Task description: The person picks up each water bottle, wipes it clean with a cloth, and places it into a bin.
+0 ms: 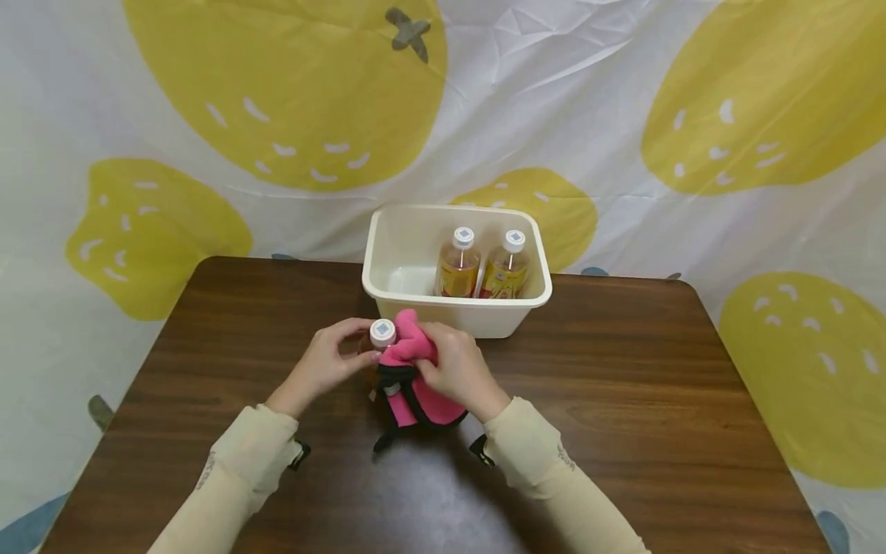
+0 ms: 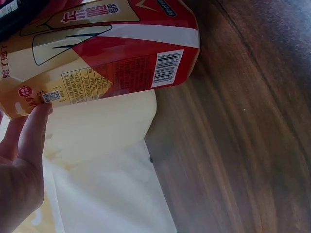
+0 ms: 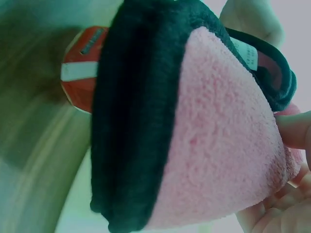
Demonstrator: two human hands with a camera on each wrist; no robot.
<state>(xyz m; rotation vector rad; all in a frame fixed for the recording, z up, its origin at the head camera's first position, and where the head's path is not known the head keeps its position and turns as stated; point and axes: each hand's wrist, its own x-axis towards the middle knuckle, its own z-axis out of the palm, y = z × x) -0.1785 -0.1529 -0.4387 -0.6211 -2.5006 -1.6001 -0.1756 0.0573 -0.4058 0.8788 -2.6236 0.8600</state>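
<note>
In the head view, my left hand (image 1: 325, 363) holds a bottle with a white cap (image 1: 383, 332) by its upper part, fingers on the far side and thumb on the near side. The left wrist view shows its red and yellow label (image 2: 131, 63) and the fingertips against it. My right hand (image 1: 458, 365) grips a bunched pink fleece cloth (image 1: 438, 400) with black trim, right beside the bottle. In the right wrist view the cloth (image 3: 218, 136) hides most of the bottle (image 3: 80, 70). Whether the bottle's base touches the table cannot be told.
A cream plastic bin (image 1: 457, 302) stands at the back of the dark wooden table (image 1: 623, 400). Two similar bottles stand upright in its right half, a left one (image 1: 458, 269) and a right one (image 1: 505, 269). Behind hangs a white curtain (image 1: 540, 92) with yellow fruit prints.
</note>
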